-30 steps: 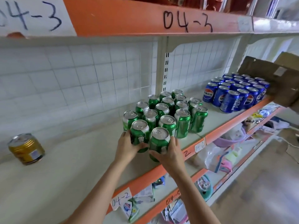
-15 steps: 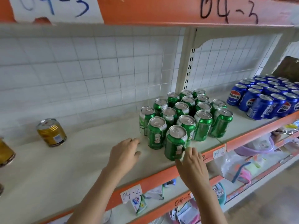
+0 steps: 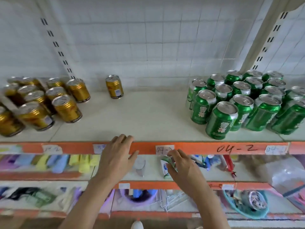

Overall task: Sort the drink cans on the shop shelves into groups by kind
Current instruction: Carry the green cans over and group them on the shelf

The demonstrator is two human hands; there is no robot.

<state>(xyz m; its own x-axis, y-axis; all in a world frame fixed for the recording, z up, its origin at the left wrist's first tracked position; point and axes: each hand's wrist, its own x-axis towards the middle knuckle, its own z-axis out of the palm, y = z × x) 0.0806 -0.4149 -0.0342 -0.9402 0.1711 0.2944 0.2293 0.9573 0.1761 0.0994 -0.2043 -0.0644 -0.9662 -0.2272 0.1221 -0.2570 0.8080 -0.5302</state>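
Gold can (image 3: 114,86) stands alone at twelve o'clock on the shelf (image 3: 148,116); left hand (image 3: 115,156) and right hand (image 3: 183,164), grips relaxed and empty, likely fetch it next.

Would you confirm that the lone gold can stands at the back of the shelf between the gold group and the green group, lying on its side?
Not quite: in the head view the lone gold can stands upright, not on its side. It is at the back, between the gold group and the green group.

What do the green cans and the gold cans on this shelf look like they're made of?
Green cans: likely thin aluminium, with glossy printed sides and bare silvery pull-tab tops. Gold cans: probably metal too, shiny gold with ribbed rings around the body and silver lids, perhaps steel. The shelf looks like matte painted metal.
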